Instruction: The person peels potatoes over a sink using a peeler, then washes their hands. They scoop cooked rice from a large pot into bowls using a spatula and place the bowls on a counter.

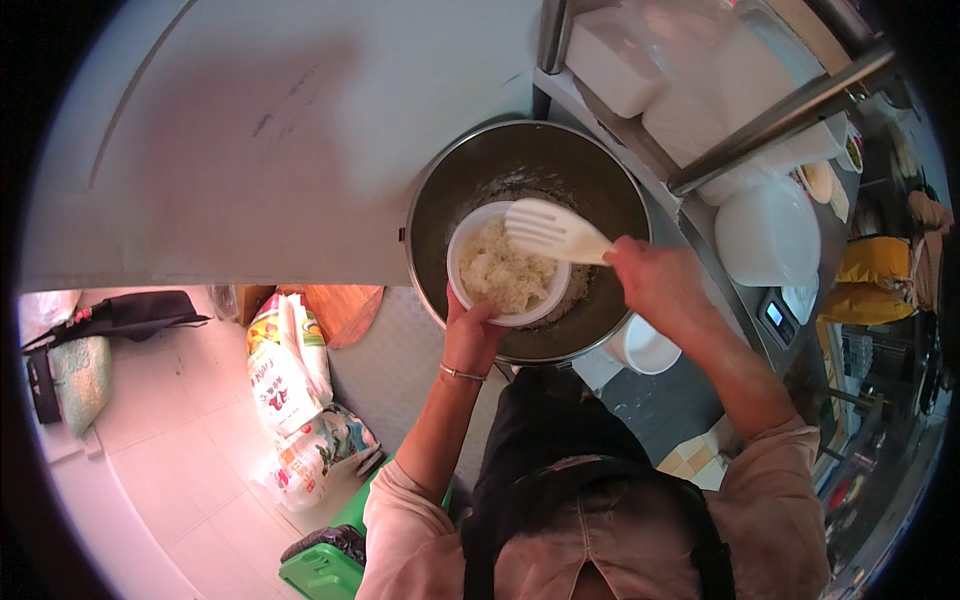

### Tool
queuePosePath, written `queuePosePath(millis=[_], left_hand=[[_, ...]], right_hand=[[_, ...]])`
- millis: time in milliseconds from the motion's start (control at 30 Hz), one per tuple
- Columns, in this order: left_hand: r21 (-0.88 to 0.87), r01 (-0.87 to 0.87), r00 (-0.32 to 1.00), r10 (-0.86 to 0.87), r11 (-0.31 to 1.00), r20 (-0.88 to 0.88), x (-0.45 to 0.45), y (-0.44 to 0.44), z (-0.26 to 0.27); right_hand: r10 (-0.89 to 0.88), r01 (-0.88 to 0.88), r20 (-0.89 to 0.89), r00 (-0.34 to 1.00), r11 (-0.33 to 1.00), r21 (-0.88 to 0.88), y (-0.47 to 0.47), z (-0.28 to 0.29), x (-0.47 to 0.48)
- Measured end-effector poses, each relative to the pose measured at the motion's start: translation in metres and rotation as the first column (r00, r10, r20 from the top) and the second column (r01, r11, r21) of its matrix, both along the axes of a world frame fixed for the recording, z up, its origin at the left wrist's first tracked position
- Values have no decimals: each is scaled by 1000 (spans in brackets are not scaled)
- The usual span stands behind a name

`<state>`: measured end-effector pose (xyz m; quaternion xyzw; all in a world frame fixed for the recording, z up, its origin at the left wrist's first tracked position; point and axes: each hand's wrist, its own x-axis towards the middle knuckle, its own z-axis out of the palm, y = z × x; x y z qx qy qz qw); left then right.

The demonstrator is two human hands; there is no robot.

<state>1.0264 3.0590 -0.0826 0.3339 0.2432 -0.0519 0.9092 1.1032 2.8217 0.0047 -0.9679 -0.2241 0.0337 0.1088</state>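
Observation:
My left hand [472, 330] holds a round white plastic bowl [455, 262] by its near rim, above a large metal pot [615, 165]. Cooked white rice [502, 270] fills much of the bowl. In my right hand [652, 281] is the handle of a cream slotted spatula [559, 231], its blade over the bowl's far right part. More rice lies at the bottom of the pot, partly hidden by the bowl. Just below the pot's right rim stands an empty white plastic tub [652, 346].
At the right, stacked white plastic containers [769, 232] stand near a small digital device [776, 321]. A metal rail [780, 116] crosses above the shelf. Printed sacks [281, 367] and a green bin [322, 574] are at the lower left. A pale wall panel [247, 150] borders the pot.

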Motion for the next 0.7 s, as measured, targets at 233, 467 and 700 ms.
queuePosePath(millis=[233, 467, 700], left_hand=[[31, 22, 1000, -23, 999, 15, -4, -16, 22], [181, 249, 966, -257, 952, 26, -18, -78, 55], [-12, 668, 744, -668, 744, -13, -29, -201, 74]], right_hand=[[-19, 23, 50, 999, 995, -97, -28, 26, -12], [146, -145, -100, 984, 989, 16, -95, 69, -60], [-491, 501, -116, 864, 807, 314, -255, 79, -165]])
